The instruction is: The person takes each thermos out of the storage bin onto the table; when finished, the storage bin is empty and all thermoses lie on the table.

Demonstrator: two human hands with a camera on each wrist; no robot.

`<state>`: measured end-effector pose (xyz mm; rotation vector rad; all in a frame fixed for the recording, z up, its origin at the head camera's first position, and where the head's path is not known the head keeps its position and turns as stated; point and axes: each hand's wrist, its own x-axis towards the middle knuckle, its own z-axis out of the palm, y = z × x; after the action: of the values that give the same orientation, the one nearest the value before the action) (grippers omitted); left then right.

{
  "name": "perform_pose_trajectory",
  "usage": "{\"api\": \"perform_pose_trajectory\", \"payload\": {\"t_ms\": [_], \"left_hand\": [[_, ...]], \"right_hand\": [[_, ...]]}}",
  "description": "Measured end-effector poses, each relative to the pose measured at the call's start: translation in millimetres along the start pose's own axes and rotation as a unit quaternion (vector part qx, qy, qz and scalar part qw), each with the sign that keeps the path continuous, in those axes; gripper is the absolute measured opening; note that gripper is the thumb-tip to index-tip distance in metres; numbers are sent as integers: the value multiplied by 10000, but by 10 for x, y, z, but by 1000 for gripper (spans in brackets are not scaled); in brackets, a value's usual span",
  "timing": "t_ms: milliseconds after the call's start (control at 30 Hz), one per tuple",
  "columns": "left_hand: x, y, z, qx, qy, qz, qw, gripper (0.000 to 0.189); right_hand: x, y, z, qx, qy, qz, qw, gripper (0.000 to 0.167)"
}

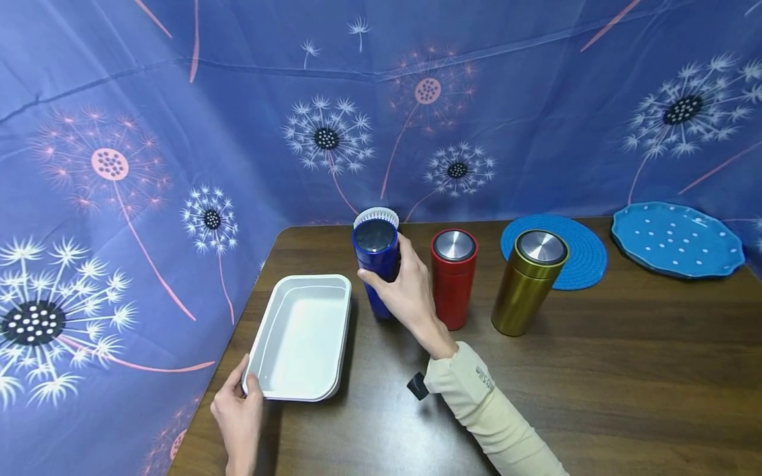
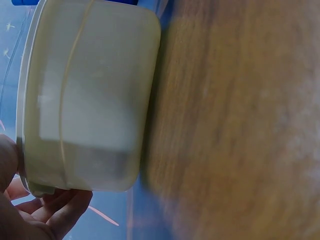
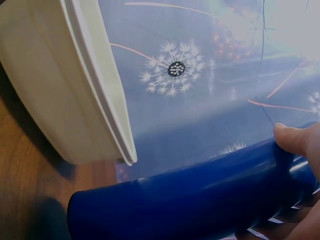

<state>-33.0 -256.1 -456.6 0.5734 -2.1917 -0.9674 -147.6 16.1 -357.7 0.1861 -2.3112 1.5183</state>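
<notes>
My left hand point(image 1: 238, 406) grips the near left corner of a white rectangular plastic container point(image 1: 303, 337), its thumb at the rim. In the left wrist view the fingers curl under the rim of the container point(image 2: 100, 95), against its outer wall. With my right hand point(image 1: 411, 287) I hold a blue thermos flask point(image 1: 364, 261) with a dark top, just right of the container. The right wrist view shows the thumb and fingers around the upper part of the flask point(image 3: 190, 197). Beside the right hand, a red thermos flask point(image 1: 452, 291) stands upright with a silver lid.
A gold thermos flask point(image 1: 526, 284) stands farther right, in front of a round blue woven placemat point(image 1: 586, 261). At the back right lies a blue dotted plate point(image 1: 678, 241). A white patterned rim point(image 1: 381, 213) shows behind the blue flask. Dandelion-print cloth point(image 1: 250, 119) borders the wooden table point(image 1: 595, 383).
</notes>
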Motion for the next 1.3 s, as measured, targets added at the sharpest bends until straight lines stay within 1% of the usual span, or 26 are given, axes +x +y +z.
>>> {"api": "perform_pose_trajectory", "payload": {"t_ms": [200,567,1000,1133,1300], "left_hand": [[-1,5,11,-96,-1,9,10000,30],[1,6,28,-220,-110,-19,9997,30],[-1,20,30,-183,-130,-33,9997,30],[0,19,30,-201,-113,7,9997,30],[1,20,24,-204,-94,56,9997,30]], "right_hand": [[-44,64,26,-51,28,68,10000,79],[-84,150,62,-29,64,135,9999,80],[-101,213,71,10,90,220,9997,80],[-110,221,66,17,112,204,9997,80],[-137,234,68,25,-6,208,9998,81]]}}
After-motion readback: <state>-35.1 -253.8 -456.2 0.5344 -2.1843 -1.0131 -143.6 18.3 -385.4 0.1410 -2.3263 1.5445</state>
